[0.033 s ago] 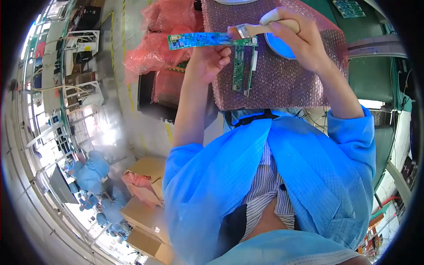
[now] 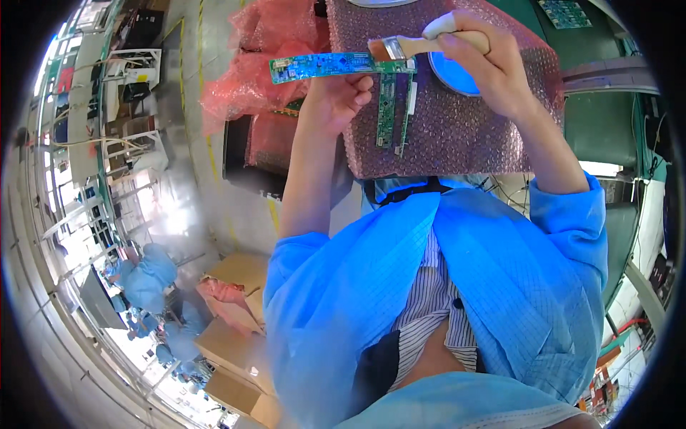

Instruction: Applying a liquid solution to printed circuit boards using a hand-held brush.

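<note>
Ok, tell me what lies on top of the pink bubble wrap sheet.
On the pink bubble wrap sheet lie two narrow green circuit strips and a round blue dish. The right hand and brush cover part of the dish.

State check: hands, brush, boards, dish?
left hand: grips long circuit board, held level
right hand: grips brush, bristles on that board
two narrow boards: flat on pink bubble wrap
blue dish: partly hidden
</note>
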The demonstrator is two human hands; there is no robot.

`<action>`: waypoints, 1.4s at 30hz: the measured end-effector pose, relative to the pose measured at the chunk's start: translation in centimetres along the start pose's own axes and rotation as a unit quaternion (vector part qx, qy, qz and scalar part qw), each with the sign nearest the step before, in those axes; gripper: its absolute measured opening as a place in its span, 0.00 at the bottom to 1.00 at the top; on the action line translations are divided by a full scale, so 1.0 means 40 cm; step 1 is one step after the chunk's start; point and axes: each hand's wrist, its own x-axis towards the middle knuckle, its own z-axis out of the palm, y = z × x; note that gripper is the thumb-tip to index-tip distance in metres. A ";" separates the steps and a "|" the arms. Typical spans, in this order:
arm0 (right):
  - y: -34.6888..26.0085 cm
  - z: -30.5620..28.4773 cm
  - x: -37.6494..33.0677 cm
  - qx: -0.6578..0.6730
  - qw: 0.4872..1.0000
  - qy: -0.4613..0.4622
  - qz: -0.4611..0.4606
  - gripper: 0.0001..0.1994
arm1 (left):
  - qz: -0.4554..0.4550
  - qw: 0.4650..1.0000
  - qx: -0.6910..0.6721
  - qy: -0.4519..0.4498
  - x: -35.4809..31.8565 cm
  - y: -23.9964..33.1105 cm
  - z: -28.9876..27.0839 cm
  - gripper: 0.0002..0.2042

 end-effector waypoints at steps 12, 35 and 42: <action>0.005 0.060 -0.007 0.083 0.984 0.146 0.063 0.10 | 0.133 0.989 0.026 0.063 -0.009 0.003 0.038 0.14; 0.040 0.103 -0.016 0.209 0.952 0.192 0.112 0.09 | 0.221 0.974 0.032 0.028 -0.033 -0.030 0.029 0.14; 0.032 0.103 -0.017 0.303 0.921 0.219 0.110 0.09 | 0.225 0.974 0.028 -0.005 -0.040 -0.035 0.030 0.12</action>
